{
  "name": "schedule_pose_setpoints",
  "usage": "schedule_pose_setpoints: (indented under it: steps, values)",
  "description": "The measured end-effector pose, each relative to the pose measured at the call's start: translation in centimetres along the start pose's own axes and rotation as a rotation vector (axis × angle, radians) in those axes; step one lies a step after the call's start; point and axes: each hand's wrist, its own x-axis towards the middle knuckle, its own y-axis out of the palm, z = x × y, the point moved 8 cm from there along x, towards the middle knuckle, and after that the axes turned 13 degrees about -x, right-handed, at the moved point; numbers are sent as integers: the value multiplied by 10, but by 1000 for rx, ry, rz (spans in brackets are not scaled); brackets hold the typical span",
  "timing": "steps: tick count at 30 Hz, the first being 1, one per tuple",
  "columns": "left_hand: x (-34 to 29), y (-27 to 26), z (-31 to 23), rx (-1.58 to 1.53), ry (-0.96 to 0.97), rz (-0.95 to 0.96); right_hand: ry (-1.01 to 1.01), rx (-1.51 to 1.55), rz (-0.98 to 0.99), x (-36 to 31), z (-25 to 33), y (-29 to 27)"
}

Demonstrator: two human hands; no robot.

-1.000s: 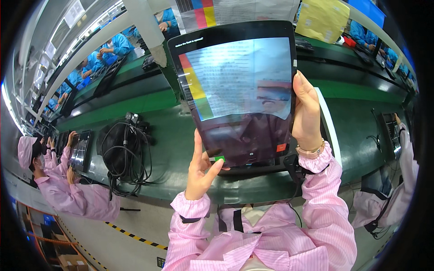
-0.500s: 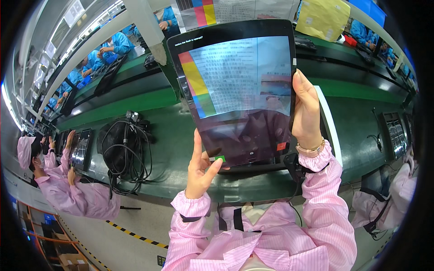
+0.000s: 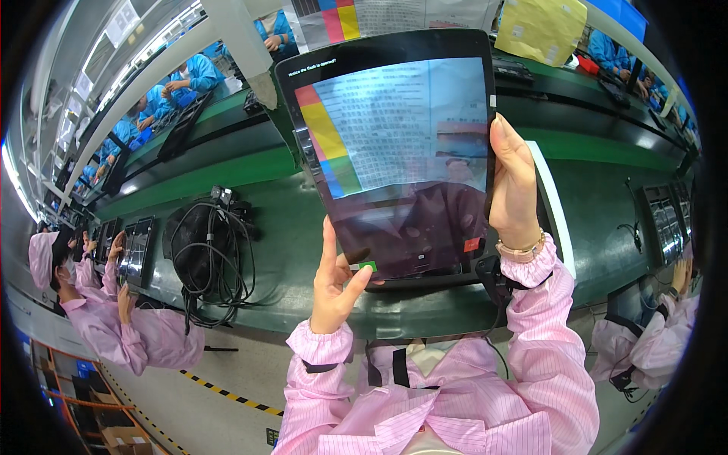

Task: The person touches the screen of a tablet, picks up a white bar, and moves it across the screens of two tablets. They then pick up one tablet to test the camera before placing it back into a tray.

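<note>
Held up in front of me is a black tablet [image 3: 421,216], its screen toward me. It displays a live picture of a printed sheet with colour blocks, plus a green button at the lower left and a red one at the lower right. Around its right edge my right hand [image 3: 516,178] is closed. My left hand [image 3: 336,284] grips the lower left corner, thumb over the green button and index finger along the side. The real test chart [image 3: 394,17], paper with colour blocks and print, hangs behind the tablet's top edge and is partly hidden by it.
Black cables [image 3: 208,254] lie heaped on the green bench [image 3: 296,299] to my left. A yellow sheet [image 3: 540,30] hangs at the upper right. A pink-clad co-worker [image 3: 114,303] handles tablets at left; another [image 3: 660,334] is at right. Blue-clad workers sit beyond the conveyor.
The tablet has shifted very slightly up and left; my grip looks the same. The right co-worker's hand has come into view, and the left co-worker's hands have moved.
</note>
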Motion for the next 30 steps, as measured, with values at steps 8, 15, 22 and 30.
schedule_pose_setpoints:
  steps: [8,15,22,30]
  values:
    - [2,-2,2,-41,-31,-6,39,61,-51,0,-1,2]
    - [3,-1,0,-30,-20,-11,32,35,-63,0,-1,1]
    - [3,-1,1,-43,-35,-2,34,50,-48,2,-2,0]
    - [2,-3,0,-35,-40,18,-3,-5,-11,2,-3,-3]
